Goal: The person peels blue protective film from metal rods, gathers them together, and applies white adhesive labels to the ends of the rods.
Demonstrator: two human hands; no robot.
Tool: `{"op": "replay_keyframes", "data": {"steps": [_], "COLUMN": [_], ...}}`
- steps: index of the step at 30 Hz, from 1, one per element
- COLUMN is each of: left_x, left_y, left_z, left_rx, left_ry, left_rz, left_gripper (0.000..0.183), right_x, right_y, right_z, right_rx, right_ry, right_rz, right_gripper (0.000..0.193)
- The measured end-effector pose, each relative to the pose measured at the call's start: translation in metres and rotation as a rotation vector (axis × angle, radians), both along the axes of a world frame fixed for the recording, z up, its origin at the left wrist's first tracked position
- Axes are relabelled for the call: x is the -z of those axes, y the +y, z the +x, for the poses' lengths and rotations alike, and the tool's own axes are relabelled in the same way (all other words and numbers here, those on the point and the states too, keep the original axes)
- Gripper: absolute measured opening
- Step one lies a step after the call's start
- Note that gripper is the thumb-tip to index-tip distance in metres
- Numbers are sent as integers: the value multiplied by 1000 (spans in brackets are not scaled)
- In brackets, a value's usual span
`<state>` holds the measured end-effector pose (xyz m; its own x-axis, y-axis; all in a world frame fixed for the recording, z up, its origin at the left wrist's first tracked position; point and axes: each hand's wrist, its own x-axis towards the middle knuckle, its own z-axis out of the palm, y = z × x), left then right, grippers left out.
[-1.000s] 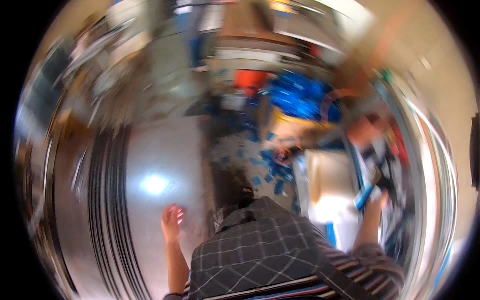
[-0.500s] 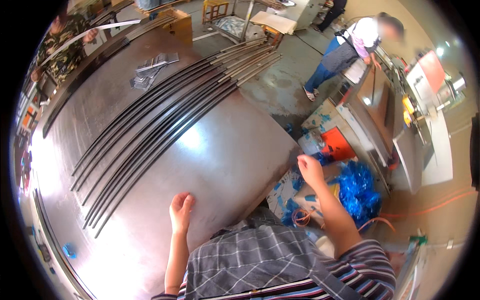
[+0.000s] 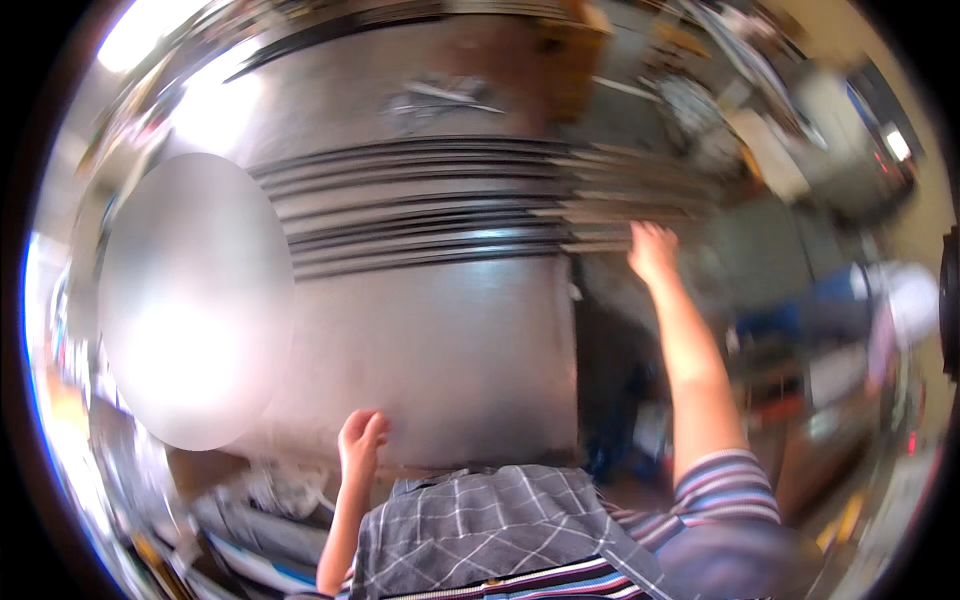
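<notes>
Several long, thin dark strips (image 3: 420, 238) lie side by side across a grey metal-topped table (image 3: 450, 350), their paler ends reaching past its right edge. My right hand (image 3: 652, 248) is stretched out at those ends, beside the nearest strip. Motion smears its fingers, so a grip cannot be made out. Low over the table's near edge is my left hand (image 3: 362, 434), its fingers loosely curled with nothing visible in them. It stays well apart from the strips.
Small flat grey pieces (image 3: 440, 98) lie beyond the strips. A yellowish box (image 3: 575, 65) stands past the far right corner. On the right, a blurred person in a white top (image 3: 912, 305) is near machinery. A smooth blurred oval hides part of the left side.
The view has swung round, so the strips now run nearly level across it. My right hand has moved forward to the strips' right ends. My left hand keeps its curled shape.
</notes>
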<state>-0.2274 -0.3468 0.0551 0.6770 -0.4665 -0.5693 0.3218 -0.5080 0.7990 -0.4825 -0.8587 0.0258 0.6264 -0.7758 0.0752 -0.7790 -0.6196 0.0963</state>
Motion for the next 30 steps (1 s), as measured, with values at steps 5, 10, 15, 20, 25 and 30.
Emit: {"op": "replay_keyframes", "data": {"steps": [5, 10, 15, 20, 25, 30], "left_x": [6, 36, 29, 33, 21, 16], "left_y": [-78, -116, -160, -100, -34, -44], "left_z": [3, 0, 5, -18, 24, 78], "left_rx": [10, -183, -542, -662, 272, 251], "left_ry": [188, 672, 910, 866, 370, -234], "left_rz": [-204, -554, -827, -735, 171, 146], "left_gripper": [26, 59, 72, 50, 65, 35], "right_x": [17, -47, -51, -38, -15, -7], "right_y": [-28, 146, 246, 264, 263, 243], "right_z": [-56, -68, -95, -109, -90, -76], "right_rx": [-4, -95, -45, -92, 6, -68], "right_ry": [-9, -40, -161, -133, -181, 40], "right_rz": [200, 424, 621, 610, 778, 992], "right_gripper": [19, 40, 45, 49, 48, 58]}}
